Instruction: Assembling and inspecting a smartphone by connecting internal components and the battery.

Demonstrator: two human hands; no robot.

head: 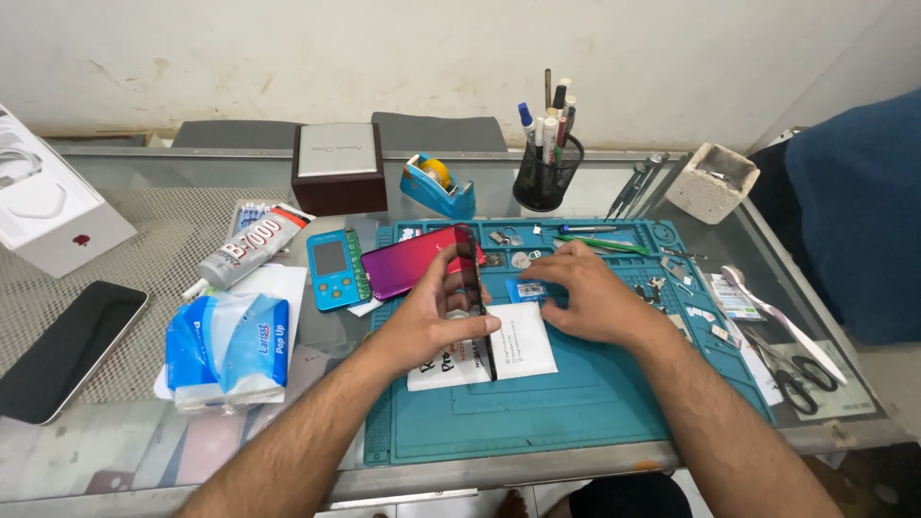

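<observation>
From the head camera, the left hand point(427, 321) grips a thin black phone screen point(477, 297) held on edge above a white packet point(523, 345) on the teal repair mat point(576, 403). The right hand point(595, 297) rests palm-down on the mat, fingers loosely curled beside a small blue-labelled part point(530, 289), gripping nothing visible.

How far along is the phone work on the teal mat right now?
Already set out: a red-purple phone back lies at the top of the teal mat, with small parts and tweezers nearby. In hand: the left hand holds a thin dark panel on edge over a white paper packet; the right hand rests by a small blue item. Left: panel and back are apart, so joining looks undone.
</observation>
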